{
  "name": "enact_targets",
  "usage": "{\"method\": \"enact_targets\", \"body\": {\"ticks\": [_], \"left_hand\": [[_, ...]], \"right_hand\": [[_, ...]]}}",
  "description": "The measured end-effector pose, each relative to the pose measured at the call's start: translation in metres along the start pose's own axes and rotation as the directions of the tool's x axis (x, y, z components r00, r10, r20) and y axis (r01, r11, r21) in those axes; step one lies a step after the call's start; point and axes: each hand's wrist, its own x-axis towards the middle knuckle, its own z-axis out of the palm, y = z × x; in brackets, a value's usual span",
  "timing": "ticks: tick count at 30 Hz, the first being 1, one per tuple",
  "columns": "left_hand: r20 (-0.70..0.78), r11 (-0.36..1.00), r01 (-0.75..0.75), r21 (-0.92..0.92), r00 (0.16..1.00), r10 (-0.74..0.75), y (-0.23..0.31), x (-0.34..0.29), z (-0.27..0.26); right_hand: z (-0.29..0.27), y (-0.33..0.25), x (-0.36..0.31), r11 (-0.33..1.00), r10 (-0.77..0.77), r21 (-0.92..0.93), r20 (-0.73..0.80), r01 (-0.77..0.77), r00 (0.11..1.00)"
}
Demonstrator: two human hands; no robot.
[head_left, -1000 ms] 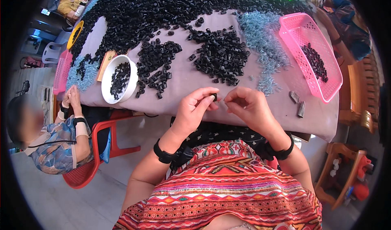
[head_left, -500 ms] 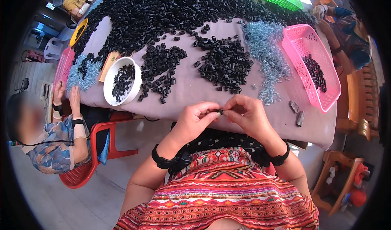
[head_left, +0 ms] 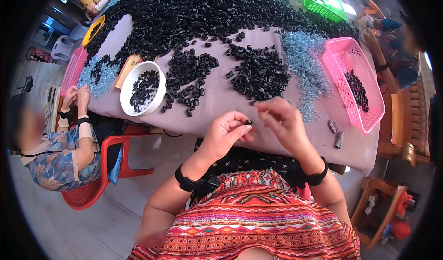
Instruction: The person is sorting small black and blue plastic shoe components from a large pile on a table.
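My left hand [head_left: 230, 132] is closed, pinching a small black plastic cap [head_left: 248, 122] between thumb and fingertips above the table's near edge. My right hand [head_left: 285, 124] is apart from it, to the right, its fingers loosely bent, spread and slightly blurred; nothing shows between them. Just beyond the right fingertips lies a pile of black plastic caps [head_left: 260, 73]. A second small pile of the same caps [head_left: 187, 73] is to its left. Small clear bluish pieces [head_left: 304, 62] are strewn to the right; their exact kind is too small to tell.
A white bowl [head_left: 160, 94] and a pink basket [head_left: 339, 98] hold small black parts. Two grey pieces [head_left: 339, 140] lie near the right edge. A huge black heap [head_left: 198, 15] covers the far table, beside a green basket [head_left: 330, 11]. Co-workers sit left, far left and right.
My right hand has let go of the small black piece and moved up and right, away from my left hand. The left hand keeps hold of the cap. The view has shifted slightly.
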Motion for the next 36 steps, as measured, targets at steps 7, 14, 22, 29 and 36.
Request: {"method": "enact_targets", "body": {"ticks": [7,14,22,29,36], "left_hand": [[-0.051,0.989,-0.142,-0.037,0.989,0.140,-0.001,-0.002,-0.002],[-0.074,0.993,-0.112,0.024,0.991,0.114,-0.011,-0.001,-0.012],[-0.092,0.988,-0.022,0.155,0.995,0.037,-0.007,0.005,-0.004],[-0.047,0.989,-0.067,0.131,0.996,0.074,-0.008,0.003,0.001],[-0.015,0.976,-0.046,0.214,0.999,0.051,-0.005,0.001,0.003]], "right_hand": [[0.010,0.031,0.027,0.705,-0.202,-0.675,0.100,0.215,0.974],[0.005,0.017,0.018,0.769,-0.279,-0.580,0.074,0.269,0.957],[0.003,0.030,0.008,0.756,-0.309,-0.567,0.133,0.328,0.942],[0.000,0.002,0.004,0.986,-0.045,-0.152,0.113,0.062,0.993],[-0.002,-0.005,-0.002,0.993,0.067,-0.107,0.141,-0.052,0.988]]}}
